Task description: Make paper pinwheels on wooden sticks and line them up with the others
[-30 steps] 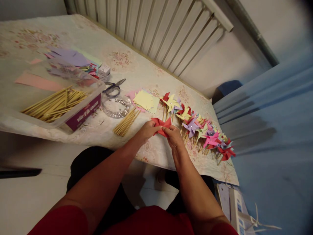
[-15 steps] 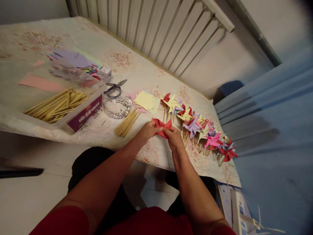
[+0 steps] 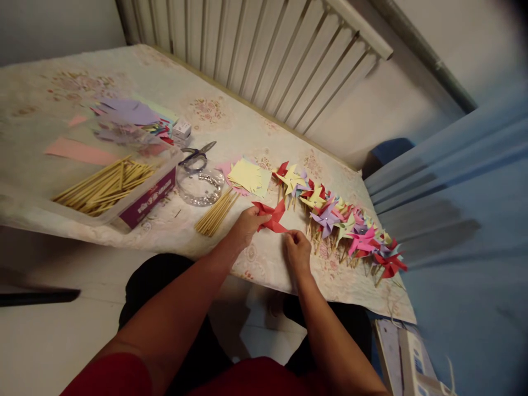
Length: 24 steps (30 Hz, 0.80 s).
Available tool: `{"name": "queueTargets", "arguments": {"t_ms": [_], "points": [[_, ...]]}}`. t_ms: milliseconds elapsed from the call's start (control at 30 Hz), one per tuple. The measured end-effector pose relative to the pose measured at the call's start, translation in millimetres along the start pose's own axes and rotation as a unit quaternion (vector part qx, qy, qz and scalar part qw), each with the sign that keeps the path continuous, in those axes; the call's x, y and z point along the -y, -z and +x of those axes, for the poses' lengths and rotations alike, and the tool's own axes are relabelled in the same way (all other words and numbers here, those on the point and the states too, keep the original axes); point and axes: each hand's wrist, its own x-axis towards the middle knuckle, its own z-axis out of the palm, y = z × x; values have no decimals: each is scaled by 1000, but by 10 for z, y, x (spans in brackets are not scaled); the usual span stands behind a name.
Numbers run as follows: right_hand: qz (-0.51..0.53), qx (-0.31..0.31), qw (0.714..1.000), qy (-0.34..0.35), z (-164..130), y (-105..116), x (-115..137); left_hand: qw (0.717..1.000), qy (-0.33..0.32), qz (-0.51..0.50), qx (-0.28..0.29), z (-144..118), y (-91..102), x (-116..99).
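Note:
A red paper pinwheel is held over the near edge of the table, its points folded in toward the middle. My left hand grips it from the left, thumb pressed near its centre. My right hand pinches the pinwheel's lower right tip between thumb and fingers. Just left of my left hand lies a bundle of thin sticks. Beyond the hands is a stack of yellow and pink paper pieces. Rows of finished pinwheels on sticks lie to the right.
A clear plastic box of sticks stands at left, with pink paper and purple paper by it. Scissors lie behind a round clear dish of small shiny pieces. A blue curtain hangs at right.
My right hand has moved from the pinwheel's middle down and right to its outer tip. My left hand keeps its hold. The pinwheel's folded shape now shows more fully.

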Motion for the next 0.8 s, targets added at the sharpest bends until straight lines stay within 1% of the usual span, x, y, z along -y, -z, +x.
{"name": "queueTargets", "arguments": {"t_ms": [100, 167, 200, 333, 567, 800], "points": [[-85, 9, 990, 112, -127, -54, -78, 1000, 0, 17, -8, -32, -11, -24], [-129, 15, 978, 162, -171, -87, -75, 1000, 6, 24, -12, -52, -27, -37], [-147, 16, 973, 175, -178, -100, -67, 1000, 11, 21, -11, -59, -36, -41], [-190, 6, 964, 186, -157, -126, -51, 1000, 20, 5, -16, -69, -67, -48], [-193, 11, 963, 186, -154, -128, -68, 1000, 18, 9, -10, -109, -97, -56], [-197, 14, 963, 185, -153, -137, -84, 1000, 19, 24, -1, -77, -58, 13]]}}
